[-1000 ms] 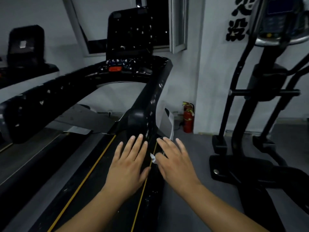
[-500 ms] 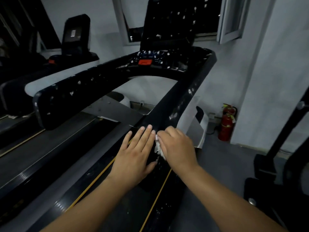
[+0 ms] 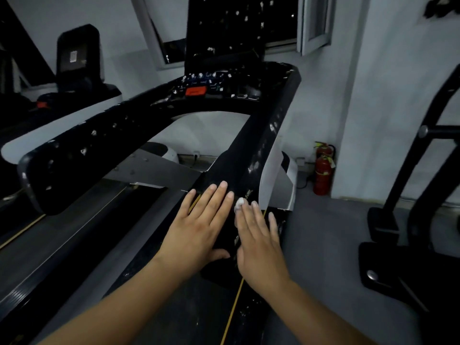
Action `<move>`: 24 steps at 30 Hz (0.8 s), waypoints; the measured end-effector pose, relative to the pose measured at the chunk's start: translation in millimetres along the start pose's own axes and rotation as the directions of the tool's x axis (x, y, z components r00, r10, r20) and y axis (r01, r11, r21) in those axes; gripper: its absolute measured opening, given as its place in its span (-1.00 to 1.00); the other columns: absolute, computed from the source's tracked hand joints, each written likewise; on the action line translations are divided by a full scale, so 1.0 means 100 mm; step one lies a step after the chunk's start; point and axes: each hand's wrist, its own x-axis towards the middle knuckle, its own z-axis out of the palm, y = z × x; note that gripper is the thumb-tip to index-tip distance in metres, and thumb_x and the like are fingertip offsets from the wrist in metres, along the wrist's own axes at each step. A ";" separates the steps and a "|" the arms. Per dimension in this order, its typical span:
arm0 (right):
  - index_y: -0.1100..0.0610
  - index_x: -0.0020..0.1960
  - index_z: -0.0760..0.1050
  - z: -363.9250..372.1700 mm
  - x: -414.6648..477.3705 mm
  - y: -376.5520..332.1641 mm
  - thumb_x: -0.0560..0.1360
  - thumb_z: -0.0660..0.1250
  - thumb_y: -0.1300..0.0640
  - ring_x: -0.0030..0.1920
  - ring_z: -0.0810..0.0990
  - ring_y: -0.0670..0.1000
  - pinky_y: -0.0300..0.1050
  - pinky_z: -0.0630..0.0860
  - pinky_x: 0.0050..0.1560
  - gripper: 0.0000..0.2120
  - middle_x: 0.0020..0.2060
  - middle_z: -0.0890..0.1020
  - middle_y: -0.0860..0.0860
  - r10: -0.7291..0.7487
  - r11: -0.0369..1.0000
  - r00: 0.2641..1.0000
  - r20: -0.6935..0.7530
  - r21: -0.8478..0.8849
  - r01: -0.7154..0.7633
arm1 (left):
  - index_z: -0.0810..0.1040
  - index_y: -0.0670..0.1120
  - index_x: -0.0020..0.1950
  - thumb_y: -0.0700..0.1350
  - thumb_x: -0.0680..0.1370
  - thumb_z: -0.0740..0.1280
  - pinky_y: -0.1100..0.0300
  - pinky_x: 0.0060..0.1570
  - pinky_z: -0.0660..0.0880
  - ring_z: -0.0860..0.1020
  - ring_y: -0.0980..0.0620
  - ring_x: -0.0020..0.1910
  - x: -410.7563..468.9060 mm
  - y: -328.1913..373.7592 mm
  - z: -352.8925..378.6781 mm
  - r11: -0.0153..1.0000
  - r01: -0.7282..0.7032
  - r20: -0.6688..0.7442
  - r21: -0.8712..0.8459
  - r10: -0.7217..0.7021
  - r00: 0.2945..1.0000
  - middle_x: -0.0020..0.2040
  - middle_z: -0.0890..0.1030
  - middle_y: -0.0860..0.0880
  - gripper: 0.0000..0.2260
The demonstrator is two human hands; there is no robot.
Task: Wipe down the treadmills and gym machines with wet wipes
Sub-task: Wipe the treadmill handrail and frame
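- My left hand lies flat on the black side rail of the treadmill. The fingers are straight and spread, so the grip is wide and holds nothing.
- My right hand lies just beside it at 3 o'clock, also flat with straight fingers. Its grip is wide too, pressing rather than clasping.
- The wipe is a small white wad under the right fingertips on the rail. Only a bit of it shows, at 12 o'clock of that hand.
- White specks dot the rail, the console and the dark screen above it.
- The console has an orange-red button; I can read no lettering on it.
- A second treadmill stands at 10 o'clock. The pale sticker on its screen is too blurred to read.
- Black characters on the wall at 1 o'clock are cut off by the frame edge and unreadable.
- Two red extinguishers stand on the floor by the wall at 2 o'clock; their tags are illegible.
- A black machine stands at 3 o'clock.
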 end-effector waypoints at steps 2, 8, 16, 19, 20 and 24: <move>0.10 0.66 -0.09 0.01 -0.03 -0.07 0.42 -0.02 0.23 0.64 -0.05 0.05 0.21 0.00 0.53 -0.20 0.65 0.04 0.01 0.024 0.999 1.000 -0.019 0.031 -0.024 | 0.09 -0.16 0.64 0.38 0.17 0.57 -0.21 0.53 0.08 0.18 -0.17 0.60 0.01 -0.05 0.00 1.000 -0.022 0.017 0.000 0.022 1.000 0.64 0.13 -0.20 0.24; 0.08 0.66 -0.11 0.22 -0.28 -0.03 0.41 0.00 0.28 0.64 -0.05 0.03 0.20 0.05 0.51 -0.18 0.65 -0.12 -0.04 0.028 0.999 1.000 0.010 0.027 -0.028 | 0.05 -0.18 0.64 0.38 0.14 0.60 -0.23 0.52 0.08 0.15 -0.19 0.61 0.01 -0.06 0.03 0.999 -0.044 0.031 -0.003 0.044 0.999 0.65 0.10 -0.22 0.30; 0.01 0.64 -0.23 0.39 -0.49 -0.12 0.42 0.03 0.34 0.62 -0.16 -0.11 0.08 0.10 0.59 -0.13 0.62 -0.27 -0.14 -0.002 0.979 1.000 0.022 0.206 -0.003 | 0.00 -0.17 0.64 0.37 0.16 0.59 -0.26 0.52 0.12 0.10 -0.25 0.62 -0.02 -0.06 0.10 0.994 -0.104 0.013 0.016 0.104 0.995 0.65 0.05 -0.23 0.30; -0.06 0.61 -0.39 0.33 -0.29 -0.13 0.45 0.12 0.44 0.61 -0.22 -0.12 0.10 0.04 0.59 -0.01 0.61 -0.30 -0.16 0.055 0.963 0.998 -0.004 0.263 -0.052 | -0.03 -0.16 0.65 0.38 0.16 0.58 -0.29 0.51 0.18 0.08 -0.25 0.62 -0.02 -0.07 0.10 0.994 -0.111 0.011 0.017 0.110 0.994 0.65 0.04 -0.23 0.31; -0.08 0.60 -0.41 0.30 -0.24 -0.16 0.44 0.15 0.47 0.62 -0.22 -0.11 0.08 0.00 0.60 0.02 0.61 -0.29 -0.15 0.068 0.954 0.998 -0.006 0.293 -0.064 | -0.04 -0.16 0.64 0.37 0.16 0.58 -0.30 0.50 0.20 0.09 -0.25 0.62 -0.01 -0.07 0.11 0.993 -0.113 0.008 0.017 0.113 0.994 0.65 0.04 -0.23 0.31; 0.00 0.64 -0.28 0.48 -0.59 -0.18 0.41 0.09 0.43 0.62 -0.17 -0.09 0.11 0.05 0.60 -0.05 0.62 -0.26 -0.11 0.013 0.967 1.000 -0.013 0.256 -0.009 | -0.02 -0.17 0.64 0.36 0.17 0.58 -0.32 0.50 0.18 0.10 -0.26 0.62 -0.02 -0.07 0.13 0.993 -0.115 -0.007 0.018 0.116 0.993 0.65 0.06 -0.24 0.29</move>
